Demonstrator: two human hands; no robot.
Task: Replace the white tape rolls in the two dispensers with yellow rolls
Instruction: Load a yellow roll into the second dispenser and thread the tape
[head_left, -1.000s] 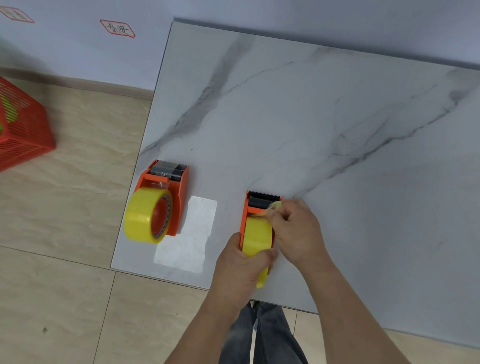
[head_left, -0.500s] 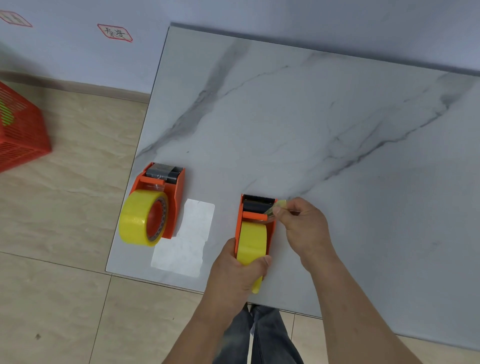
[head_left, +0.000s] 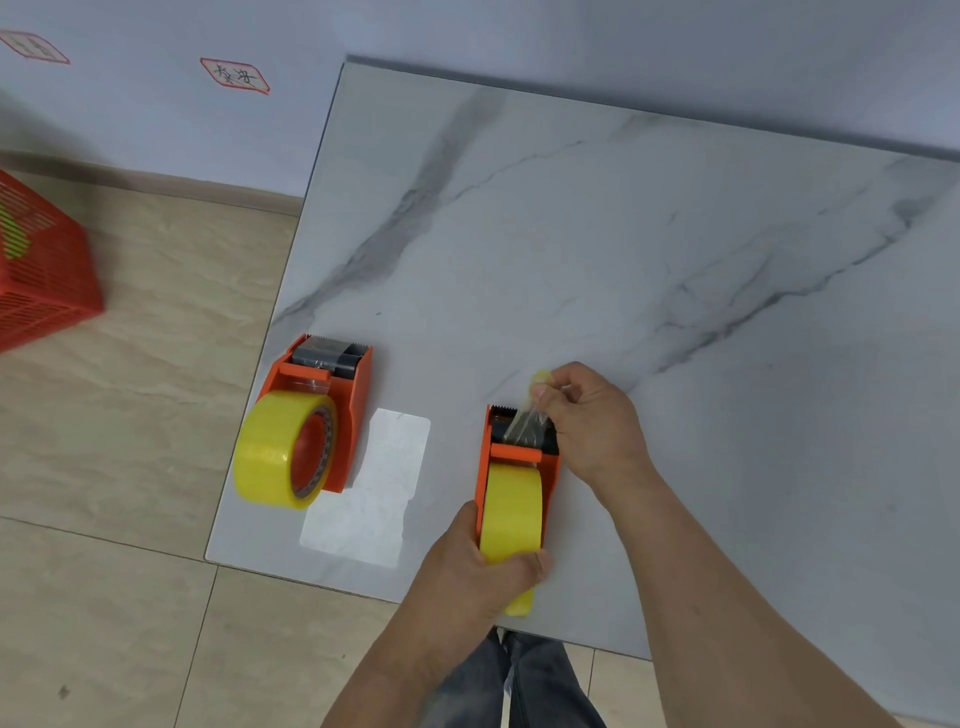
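Two orange tape dispensers stand on the marble table (head_left: 623, 260). The left dispenser (head_left: 353, 395) near the table's left edge carries a yellow roll (head_left: 270, 452). The right dispenser (head_left: 485, 457) sits near the front edge with a yellow roll (head_left: 511, 514) in it. My left hand (head_left: 478, 571) grips that roll and the dispenser's rear. My right hand (head_left: 592, 421) pinches the tape's free end (head_left: 530, 415), a clear strip stretched from under the orange bar up over the toothed blade.
A pale rectangular patch (head_left: 374, 488) lies on the table between the dispensers. A red mesh basket (head_left: 41, 265) stands on the tiled floor at far left. Wall labels hang behind. My legs show below the front edge.
My right hand has pulled the tape end up and forward, from beside the cutter to above and past the blade. My left hand keeps its hold on the roll.
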